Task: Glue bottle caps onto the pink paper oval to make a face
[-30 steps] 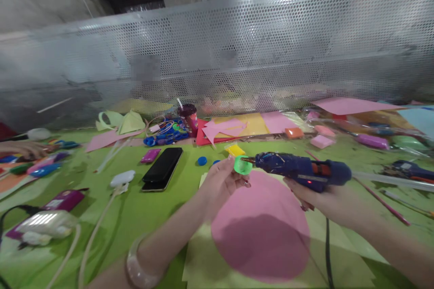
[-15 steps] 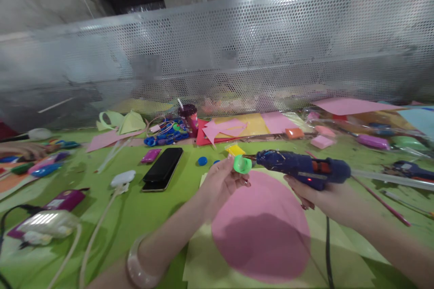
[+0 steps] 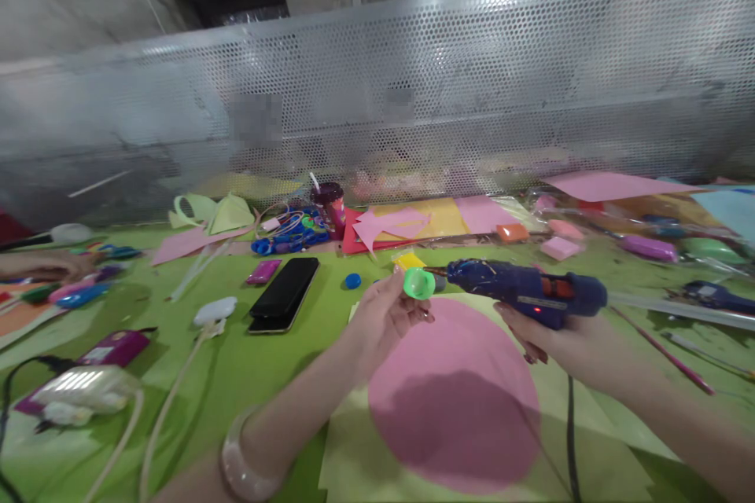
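Between the fingers of my left hand (image 3: 386, 318) is a green bottle cap (image 3: 418, 283), its hollow side facing me. My right hand (image 3: 546, 338) is closed around a dark blue hot glue gun (image 3: 519, 287) with a small red light lit and a glue stick out of its back. The gun's nozzle is at the cap's rim; whether they touch I cannot tell. Below both hands lies a pink paper circle (image 3: 454, 401) on pale yellow paper (image 3: 348, 456). A blue cap (image 3: 352, 280) rests on the green table, left of the yellow packet (image 3: 409, 261).
Left of my hands are a black phone (image 3: 286, 291), a white plug with its cable (image 3: 215, 313) and a power strip (image 3: 86, 385). A lidded cup (image 3: 330, 208) stands at the back. Another person's hand (image 3: 44, 263) is at far left. A perforated metal panel (image 3: 377, 94) borders the table.
The green cap has turned slightly, showing more of its inside. Both hands and the glue gun have barely shifted.
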### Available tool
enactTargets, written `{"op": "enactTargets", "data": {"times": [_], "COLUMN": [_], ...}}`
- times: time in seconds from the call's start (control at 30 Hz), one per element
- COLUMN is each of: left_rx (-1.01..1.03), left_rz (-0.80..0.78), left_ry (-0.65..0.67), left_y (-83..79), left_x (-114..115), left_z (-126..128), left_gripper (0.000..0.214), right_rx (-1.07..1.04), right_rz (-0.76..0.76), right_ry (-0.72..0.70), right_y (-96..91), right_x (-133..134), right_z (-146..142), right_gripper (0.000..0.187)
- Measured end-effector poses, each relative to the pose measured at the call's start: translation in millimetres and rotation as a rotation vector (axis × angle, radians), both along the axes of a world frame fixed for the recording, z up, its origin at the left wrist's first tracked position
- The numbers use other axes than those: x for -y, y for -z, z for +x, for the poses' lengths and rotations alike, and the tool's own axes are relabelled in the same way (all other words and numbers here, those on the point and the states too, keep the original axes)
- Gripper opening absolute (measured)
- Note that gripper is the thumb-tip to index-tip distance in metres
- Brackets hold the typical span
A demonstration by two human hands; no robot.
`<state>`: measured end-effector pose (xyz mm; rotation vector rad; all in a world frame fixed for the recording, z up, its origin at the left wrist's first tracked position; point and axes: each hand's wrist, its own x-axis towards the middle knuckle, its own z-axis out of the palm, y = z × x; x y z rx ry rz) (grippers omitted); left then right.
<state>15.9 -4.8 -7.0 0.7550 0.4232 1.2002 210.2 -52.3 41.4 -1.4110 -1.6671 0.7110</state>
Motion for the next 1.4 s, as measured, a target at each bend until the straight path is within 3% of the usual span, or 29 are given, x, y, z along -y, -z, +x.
{"op": "enactTargets", "data": {"times": [1.07, 1.4], "left_rx": [-0.025, -0.028], "left_rz": [-0.027, -0.062], "left_ry": [-0.024, -0.036], "left_y": [-6.8, -10.9], "left_x": [-0.8, 1.5], "left_z": [-0.1, -0.1], "left_gripper": [0.031, 0.033], "right_rx": [-0.022, -0.008], "right_rz": [0.025, -0.02], "right_ry": [0.033, 0.025], "right_y": [4.3, 1.0], "right_x": [-2.8, 0.2], "right_z": [-0.3, -2.2], "right_gripper": [0.035, 0.044]}}
